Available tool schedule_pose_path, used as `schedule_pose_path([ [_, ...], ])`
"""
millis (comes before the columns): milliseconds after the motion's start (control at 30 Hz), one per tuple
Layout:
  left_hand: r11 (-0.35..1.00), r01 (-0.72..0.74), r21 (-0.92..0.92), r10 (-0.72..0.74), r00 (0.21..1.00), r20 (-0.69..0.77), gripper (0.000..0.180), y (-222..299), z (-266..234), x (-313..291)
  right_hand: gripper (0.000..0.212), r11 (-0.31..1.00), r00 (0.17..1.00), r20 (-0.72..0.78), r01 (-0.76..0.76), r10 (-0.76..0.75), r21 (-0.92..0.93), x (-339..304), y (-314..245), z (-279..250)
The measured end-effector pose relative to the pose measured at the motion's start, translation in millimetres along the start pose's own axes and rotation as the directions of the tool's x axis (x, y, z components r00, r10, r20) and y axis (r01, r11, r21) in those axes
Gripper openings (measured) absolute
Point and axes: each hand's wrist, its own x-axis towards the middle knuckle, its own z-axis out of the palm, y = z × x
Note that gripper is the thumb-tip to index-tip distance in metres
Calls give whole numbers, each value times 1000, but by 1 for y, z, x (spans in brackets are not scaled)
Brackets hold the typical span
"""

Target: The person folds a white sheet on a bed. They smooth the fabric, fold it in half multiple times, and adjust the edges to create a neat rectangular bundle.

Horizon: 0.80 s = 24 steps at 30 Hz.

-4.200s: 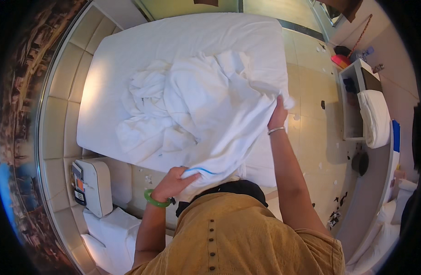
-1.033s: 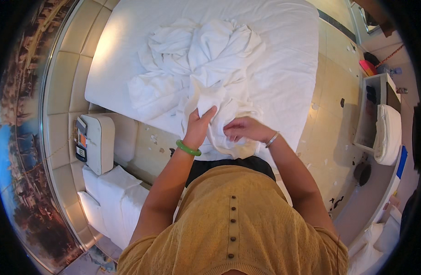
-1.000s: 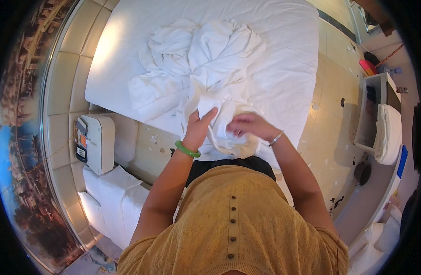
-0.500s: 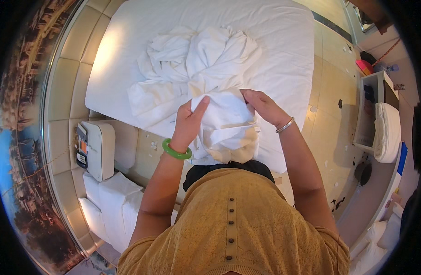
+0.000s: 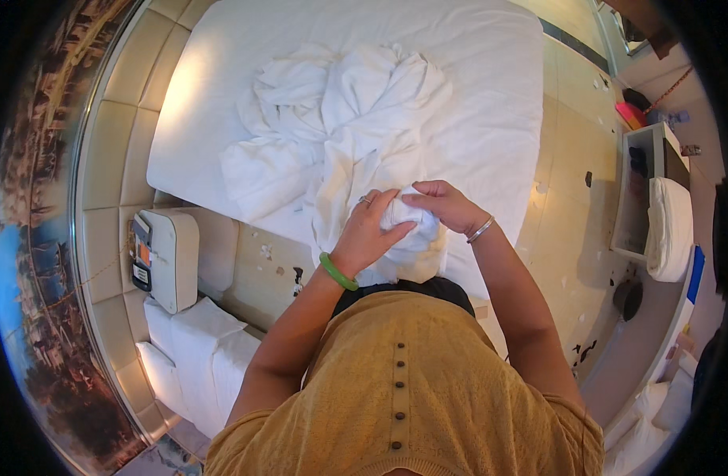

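White cloth (image 5: pixel 344 151), deeply creased, lies heaped on a bed (image 5: pixel 495 103) and trails down to two bare hands at the centre of my view. Watching from afar, I judge this handling to be only partly done: one end is bunched into a small, rounded wad, while most of the cloth sits loose and unsorted at 12 o'clock. That heap, neither flat nor folded, is what remains as far as I can see. The left hand (image 5: pixel 368 236), just below the middle, is curled round the wad, thumb against its near face and fingers over its top. The right hand (image 5: pixel 453 209), just to the 2 o'clock side, has thumb and forefinger closed on the wad's upper edge; I cannot make out its other fingertips. The hands almost meet. The cloth looks soft and thin, with ropy folds fanning towards 11 and 12 o'clock and a broader, smoother flap at 10. Between heap and wad it seems to be one piece, though I cannot trace every fold. Near the wearer's waist, the lower part hangs over the bed's near edge, faintly cream in the warm light.
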Motion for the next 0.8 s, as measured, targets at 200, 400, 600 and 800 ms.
schedule_pose_path([
  [200,998,-27,-53,31,996,82,43,10,-20,3,25,940,998,-31,-42,56,339,-12,2,-2],
  [400,996,79,39,-58,922,-383,24,-4,-97,-1,37,884,997,-14,-75,77,-461,-46,5,7],
  [600,995,-55,87,103,499,-861,11,53,-192,14,37,408,979,-111,-33,-168,-912,-37,-29,3],
  [800,999,-42,-21,-7,310,-951,25,62,-215,1,53,823,973,192,4,128,-567,-43,-7,60],
])
